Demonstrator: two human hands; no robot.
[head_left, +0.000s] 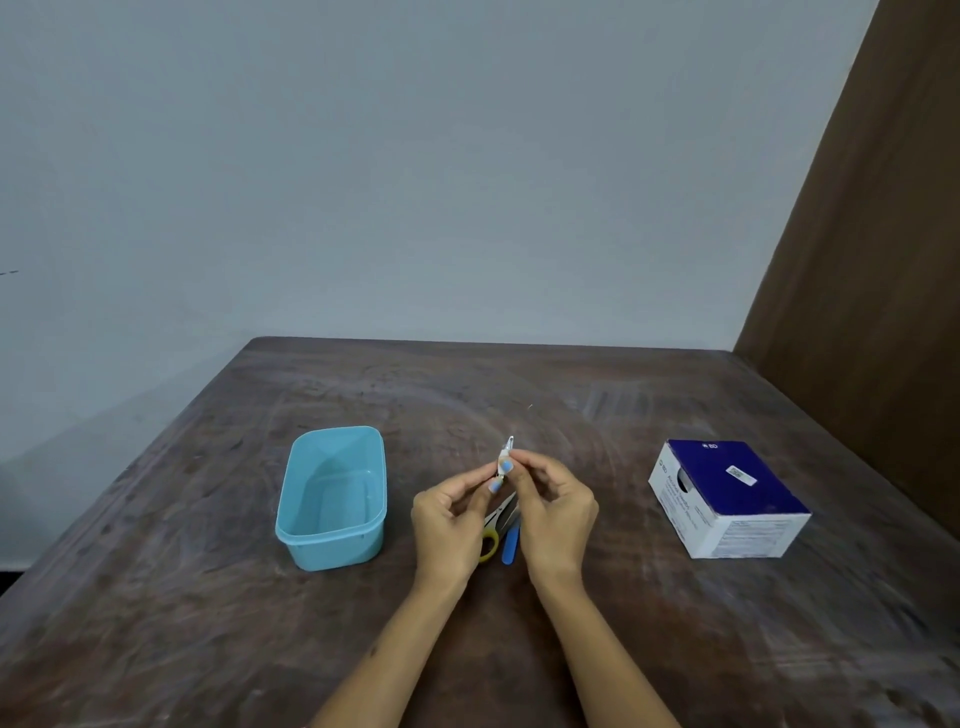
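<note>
Above the middle of the brown table (571, 405), my left hand (454, 512) and my right hand (553, 504) meet and both pinch a small white packet (506, 457) between fingertips. Its pointed top sticks up above the fingers. Under the hands lie scissors with a yellow handle (491, 540) and a thin blue object (511, 545), both partly hidden by my hands.
A light blue plastic tub (298, 519), with nothing inside, stands to the left of the hands. A blue and white cardboard box (727, 499) sits to the right. A brown panel (857, 260) rises at the table's right side; a grey wall is behind.
</note>
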